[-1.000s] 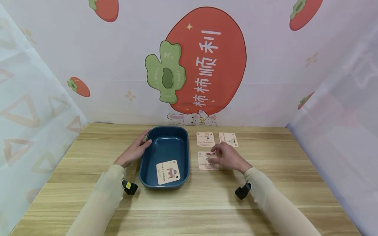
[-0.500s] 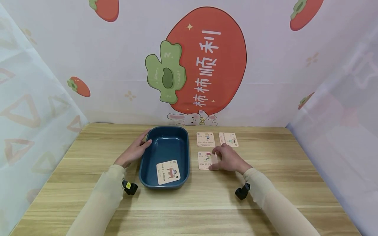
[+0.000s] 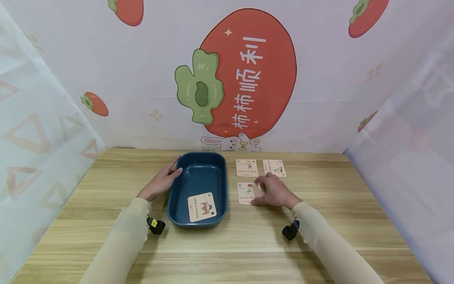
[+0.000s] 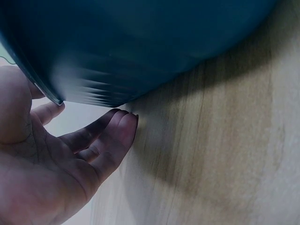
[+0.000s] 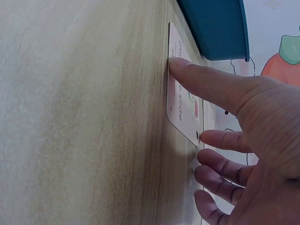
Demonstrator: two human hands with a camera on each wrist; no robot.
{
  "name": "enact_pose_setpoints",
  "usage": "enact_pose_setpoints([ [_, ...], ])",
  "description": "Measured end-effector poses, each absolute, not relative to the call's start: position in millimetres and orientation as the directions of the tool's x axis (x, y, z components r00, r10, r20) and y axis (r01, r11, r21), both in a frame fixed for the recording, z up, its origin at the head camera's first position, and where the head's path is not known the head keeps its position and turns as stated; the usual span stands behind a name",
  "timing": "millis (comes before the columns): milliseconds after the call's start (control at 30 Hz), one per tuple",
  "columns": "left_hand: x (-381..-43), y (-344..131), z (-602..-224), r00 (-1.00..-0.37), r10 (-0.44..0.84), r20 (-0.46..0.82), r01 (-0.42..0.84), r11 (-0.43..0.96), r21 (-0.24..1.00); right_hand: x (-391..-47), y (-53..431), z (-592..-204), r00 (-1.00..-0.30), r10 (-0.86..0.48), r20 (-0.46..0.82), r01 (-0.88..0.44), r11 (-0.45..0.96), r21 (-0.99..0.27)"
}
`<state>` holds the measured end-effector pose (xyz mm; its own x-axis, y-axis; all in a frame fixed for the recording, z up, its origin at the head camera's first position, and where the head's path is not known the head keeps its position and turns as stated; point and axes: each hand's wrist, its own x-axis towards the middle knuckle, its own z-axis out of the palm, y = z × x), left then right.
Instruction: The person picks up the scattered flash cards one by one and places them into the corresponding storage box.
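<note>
I wear long cream sleeves [image 3: 117, 240]. A small black camera [image 3: 159, 227] sits by my left cuff [image 3: 140, 208] (that one carries a yellow patch [image 3: 154, 223]), and a second black camera [image 3: 290, 233] by my right cuff [image 3: 304, 215].

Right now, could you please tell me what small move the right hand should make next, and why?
Probably close the thumb and index finger of the right hand together to raise the slide card: the thumb is at its near edge, the index fingertip at its far right corner, and the card seems to lie flat on the table.
</note>
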<state>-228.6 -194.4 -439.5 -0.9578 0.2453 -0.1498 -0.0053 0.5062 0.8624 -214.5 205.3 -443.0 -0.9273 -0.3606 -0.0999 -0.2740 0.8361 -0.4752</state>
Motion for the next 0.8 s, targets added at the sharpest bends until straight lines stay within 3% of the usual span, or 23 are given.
enact_pose_setpoints([
  [800, -228.3, -195.4, -439.5, -0.958, 0.247, -0.145, -0.002, 0.5, 0.866, -213.3, 204.7, -438.1, -0.929, -0.35, -0.12, -0.266, 0.858, -0.44],
])
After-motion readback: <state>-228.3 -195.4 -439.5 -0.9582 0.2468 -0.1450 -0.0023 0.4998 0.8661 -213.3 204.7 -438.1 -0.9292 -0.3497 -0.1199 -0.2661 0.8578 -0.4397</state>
